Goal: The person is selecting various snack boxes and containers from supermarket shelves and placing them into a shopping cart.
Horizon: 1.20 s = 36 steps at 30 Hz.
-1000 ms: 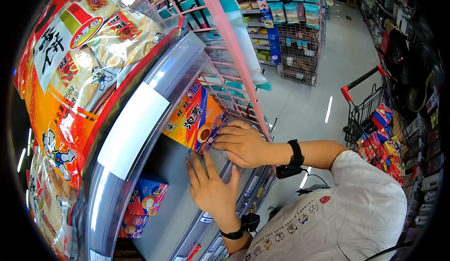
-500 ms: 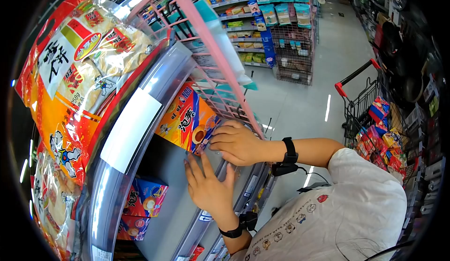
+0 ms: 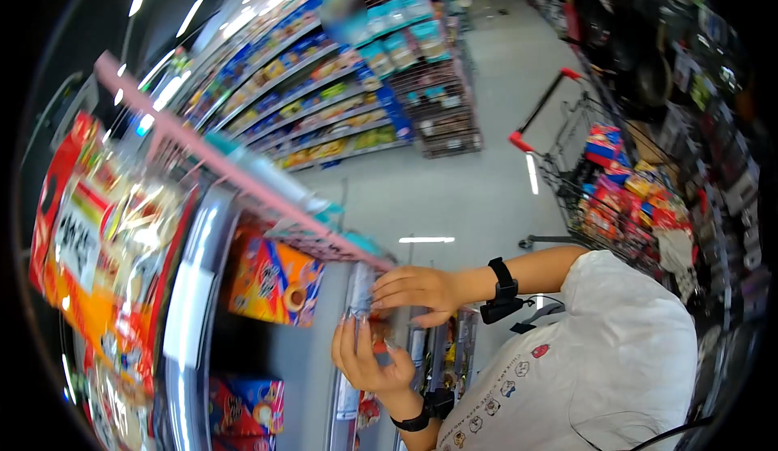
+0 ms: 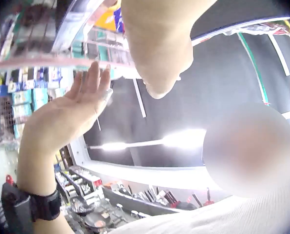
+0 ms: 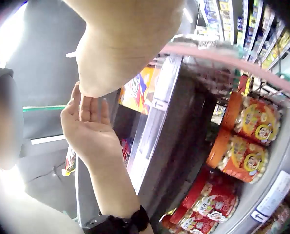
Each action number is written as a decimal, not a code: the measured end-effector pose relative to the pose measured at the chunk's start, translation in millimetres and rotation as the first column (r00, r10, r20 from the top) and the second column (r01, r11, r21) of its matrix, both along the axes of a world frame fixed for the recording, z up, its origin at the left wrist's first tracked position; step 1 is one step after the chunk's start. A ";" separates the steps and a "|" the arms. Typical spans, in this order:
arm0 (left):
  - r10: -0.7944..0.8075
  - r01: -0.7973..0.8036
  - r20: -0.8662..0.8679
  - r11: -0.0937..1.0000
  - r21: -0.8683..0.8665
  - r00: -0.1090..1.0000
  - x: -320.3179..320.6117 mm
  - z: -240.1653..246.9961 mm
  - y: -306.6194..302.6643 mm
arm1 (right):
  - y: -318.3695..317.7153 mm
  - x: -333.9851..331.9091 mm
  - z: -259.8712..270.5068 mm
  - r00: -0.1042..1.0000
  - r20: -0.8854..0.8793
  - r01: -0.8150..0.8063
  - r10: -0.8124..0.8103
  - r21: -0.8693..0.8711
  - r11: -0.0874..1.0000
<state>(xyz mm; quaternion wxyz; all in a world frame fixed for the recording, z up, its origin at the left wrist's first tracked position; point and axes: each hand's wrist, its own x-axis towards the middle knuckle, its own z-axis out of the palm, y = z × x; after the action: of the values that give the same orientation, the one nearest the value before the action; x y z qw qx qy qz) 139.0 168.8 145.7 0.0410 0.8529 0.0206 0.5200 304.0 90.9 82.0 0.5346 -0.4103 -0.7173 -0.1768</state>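
While the bare left hand [image 3: 369,359] stands straight-fingered and empty by the clear plastic shelf-edge strip [image 3: 361,287], the bare right hand [image 3: 421,293], also straight-fingered and empty, is alongside.

We count two hands [image 3: 367,362], two black wrist straps [image 3: 502,278], one orange box [image 3: 275,281], two blue-and-red boxes [image 3: 247,406], two large cracker bags [image 3: 109,236], one pink frame [image 3: 243,177] and one shopping cart [image 3: 523,142]. We also make out two orange-lidded jars [image 5: 247,158] and two red-lidded jars [image 5: 208,202]; the cart's packs [image 3: 640,200] are too jumbled for us to number.
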 end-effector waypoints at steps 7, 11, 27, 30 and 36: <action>-0.580 0.561 -0.091 0.809 -0.175 0.809 106.7 -30.4 -69.2 | -120.4 41.8 -39.1 0.854 -0.301 0.388 -0.425 -0.175 0.905; -0.800 0.629 -0.257 0.590 -0.507 0.543 179.9 -99.6 -142.1 | -224.1 43.3 -84.5 0.531 -0.365 0.671 -0.765 -0.370 0.642; -0.688 0.798 -0.711 0.343 -0.495 -0.146 254.1 -252.0 -433.3 | -529.9 2.2 -247.3 -0.625 -0.640 0.628 -0.447 -0.752 0.200; -0.671 0.762 -0.718 0.364 -0.535 -0.184 261.6 -261.6 -445.6 | -539.7 4.7 -257.9 -0.646 -0.641 0.597 -0.414 -0.763 0.248; -0.669 0.717 -0.732 0.447 -0.534 -0.128 287.0 -291.8 -454.8 | -542.8 19.3 -279.0 -0.628 -0.626 0.566 -0.462 -0.775 0.281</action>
<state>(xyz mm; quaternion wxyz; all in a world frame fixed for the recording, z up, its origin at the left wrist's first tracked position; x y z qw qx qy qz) 426.0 -286.0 -146.1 0.2700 0.8538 -0.4240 -0.1356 323.3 -451.9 -197.1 0.6239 -0.7043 0.3054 -0.1463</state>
